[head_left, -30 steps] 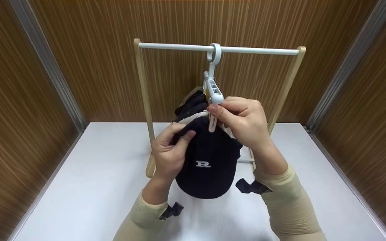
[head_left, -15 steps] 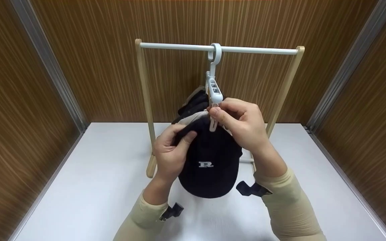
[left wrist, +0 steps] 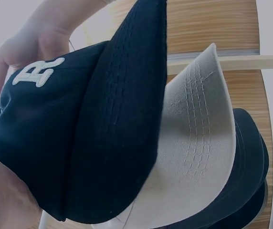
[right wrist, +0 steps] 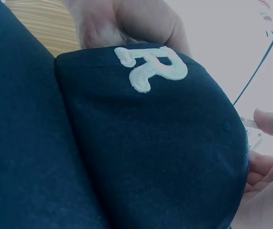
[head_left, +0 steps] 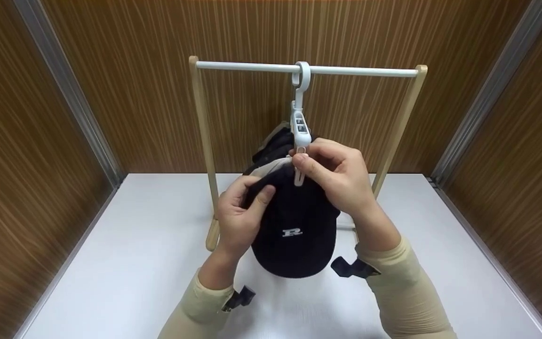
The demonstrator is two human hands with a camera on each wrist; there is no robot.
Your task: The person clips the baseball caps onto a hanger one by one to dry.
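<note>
A black baseball cap point(head_left: 294, 256) with a white R hangs, brim down, at the front of a white hanger point(head_left: 301, 126). My left hand point(head_left: 238, 216) grips the cap's upper left edge between thumb and fingers. At the hanger's front end, my right hand point(head_left: 341, 176) pinches a pale clip point(head_left: 299, 179), which lies against the top of the cap. Whether the clip bites the cloth is hidden. Close behind hangs an off-white cap point(left wrist: 198, 129), and further back are dark caps point(left wrist: 248, 148). In the right wrist view the black cap point(right wrist: 160, 138) covers most of the picture.
A rack with a white bar point(head_left: 365, 71) and wooden legs point(head_left: 205, 141) carries the hanger. It stands on a white table point(head_left: 134, 245). Wood-grain panels point(head_left: 148, 94) enclose the back and both sides.
The black cap has shifted slightly to the right, and the front end of the hanger has swung slightly left. Both hands keep their holds; the right thumb has slid down a little along the clip.
</note>
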